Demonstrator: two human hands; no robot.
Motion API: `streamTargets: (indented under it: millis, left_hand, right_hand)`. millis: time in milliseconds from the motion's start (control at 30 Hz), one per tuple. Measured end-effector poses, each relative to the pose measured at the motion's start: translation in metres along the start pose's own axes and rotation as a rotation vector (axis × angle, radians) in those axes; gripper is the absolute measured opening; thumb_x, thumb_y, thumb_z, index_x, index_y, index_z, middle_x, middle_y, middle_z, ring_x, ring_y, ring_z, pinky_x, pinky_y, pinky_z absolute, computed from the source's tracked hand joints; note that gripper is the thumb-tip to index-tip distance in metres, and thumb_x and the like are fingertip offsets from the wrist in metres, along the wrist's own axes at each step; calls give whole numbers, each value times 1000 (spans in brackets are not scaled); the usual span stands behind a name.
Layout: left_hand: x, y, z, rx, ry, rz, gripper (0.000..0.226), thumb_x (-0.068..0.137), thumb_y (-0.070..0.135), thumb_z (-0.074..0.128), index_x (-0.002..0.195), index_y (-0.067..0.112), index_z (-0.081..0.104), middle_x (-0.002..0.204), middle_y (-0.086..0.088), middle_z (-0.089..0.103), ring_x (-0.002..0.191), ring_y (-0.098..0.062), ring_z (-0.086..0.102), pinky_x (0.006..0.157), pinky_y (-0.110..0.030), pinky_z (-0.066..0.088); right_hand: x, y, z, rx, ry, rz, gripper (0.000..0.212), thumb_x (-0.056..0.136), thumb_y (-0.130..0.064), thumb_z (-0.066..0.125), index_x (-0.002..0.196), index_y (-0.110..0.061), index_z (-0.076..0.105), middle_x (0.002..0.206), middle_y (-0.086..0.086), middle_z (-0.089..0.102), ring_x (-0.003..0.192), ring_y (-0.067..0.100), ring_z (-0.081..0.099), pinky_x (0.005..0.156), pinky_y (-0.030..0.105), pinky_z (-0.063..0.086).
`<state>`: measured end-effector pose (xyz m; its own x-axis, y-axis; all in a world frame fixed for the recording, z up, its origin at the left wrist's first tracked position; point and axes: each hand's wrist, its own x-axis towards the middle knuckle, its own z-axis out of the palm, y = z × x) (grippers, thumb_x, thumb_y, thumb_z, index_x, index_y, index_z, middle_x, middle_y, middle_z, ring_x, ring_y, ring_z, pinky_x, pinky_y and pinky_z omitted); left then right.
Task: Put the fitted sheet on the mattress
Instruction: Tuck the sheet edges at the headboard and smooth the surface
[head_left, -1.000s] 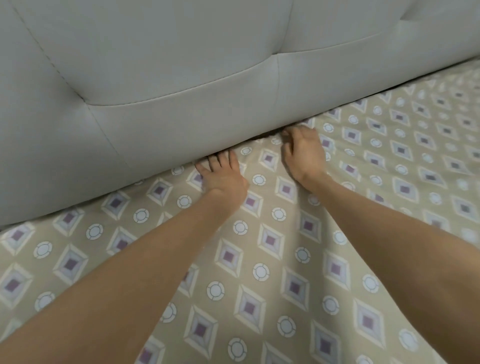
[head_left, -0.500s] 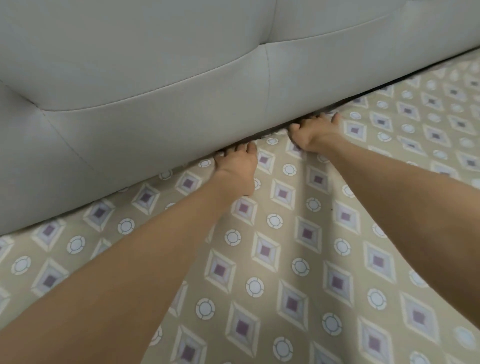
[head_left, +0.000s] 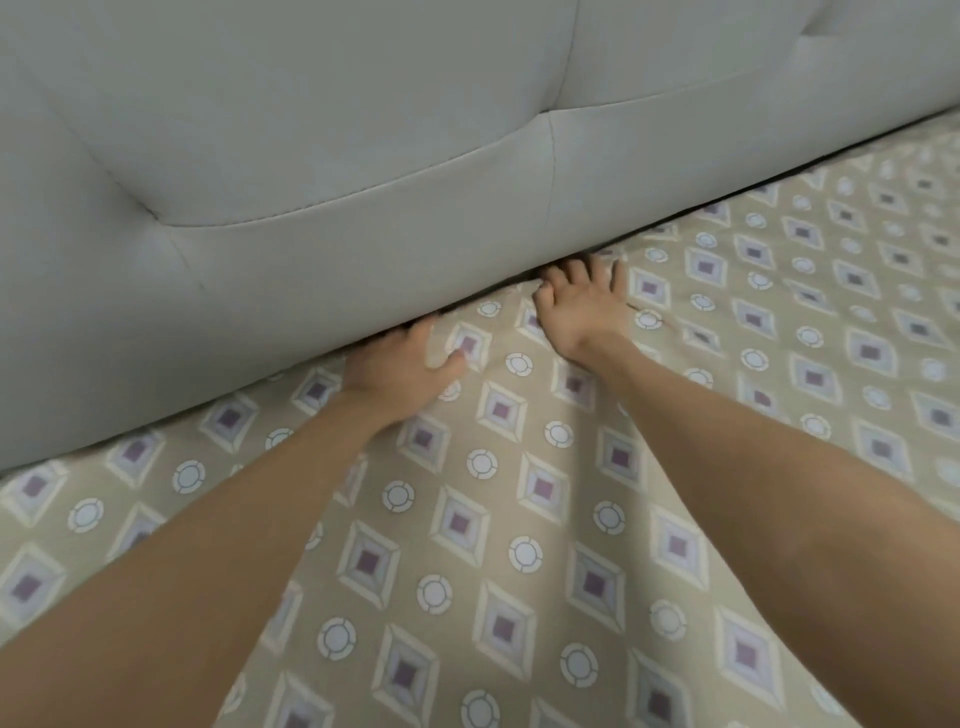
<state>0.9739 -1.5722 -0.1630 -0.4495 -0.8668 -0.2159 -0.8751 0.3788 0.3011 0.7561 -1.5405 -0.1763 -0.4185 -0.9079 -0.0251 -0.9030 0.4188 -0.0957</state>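
Observation:
The fitted sheet (head_left: 519, 519), beige with purple diamonds and white circles, lies flat over the mattress up to the grey padded headboard (head_left: 311, 156). My left hand (head_left: 400, 364) is at the seam where sheet meets headboard. Its fingers reach down into the gap and are hidden, and only the thumb shows on the sheet. My right hand (head_left: 582, 306) lies a little to the right with fingers spread, pressing the sheet's edge at the same gap. The mattress itself is hidden under the sheet.
The headboard fills the top of the view and slants down to the left. A dark narrow gap (head_left: 779, 182) runs between it and the bed on the right. Sheet-covered bed extends to the right and towards me.
My left hand has slid its fingers deeper into the gap under the headboard. My right hand has spread its fingers at the sheet's edge. The view has shifted slightly.

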Motion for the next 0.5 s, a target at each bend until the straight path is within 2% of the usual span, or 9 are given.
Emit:
streamTargets:
  millis: [200, 300, 400, 500]
  left_hand:
    - [-46, -76, -10, 52, 120, -23, 47, 96, 49, 31, 136, 26, 44, 135, -9, 55, 124, -30, 50, 98, -37, 42]
    - [-71, -118, -17, 114, 160, -13, 60, 92, 52, 17, 131, 21, 50, 127, -13, 59, 115, -33, 56, 90, -39, 46]
    - [-97, -156, -25, 122, 166, -40, 70, 87, 51, 7, 134, 22, 50, 130, -11, 58, 115, -32, 56, 95, -40, 43]
    - [-114, -186, -29, 97, 114, -32, 68, 88, 47, 5, 145, 28, 36, 145, 0, 45, 131, -22, 43, 107, -35, 29]
  right_hand:
    - [-38, -58, 4, 44, -45, -55, 47, 98, -34, 20, 140, -22, 38, 149, 3, 35, 144, 30, 15, 118, 51, -1]
    - [-61, -101, 9, 59, -14, -99, 46, 99, -32, 21, 139, -20, 41, 147, 5, 38, 143, 29, 19, 119, 49, 4]
    - [-83, -149, 15, 78, 20, -147, 43, 99, -33, 24, 133, -20, 48, 141, 6, 44, 137, 30, 27, 119, 46, 7]
    - [-102, -194, 20, 53, 26, -253, 42, 100, -33, 25, 128, -19, 52, 134, 5, 50, 130, 28, 35, 118, 45, 9]
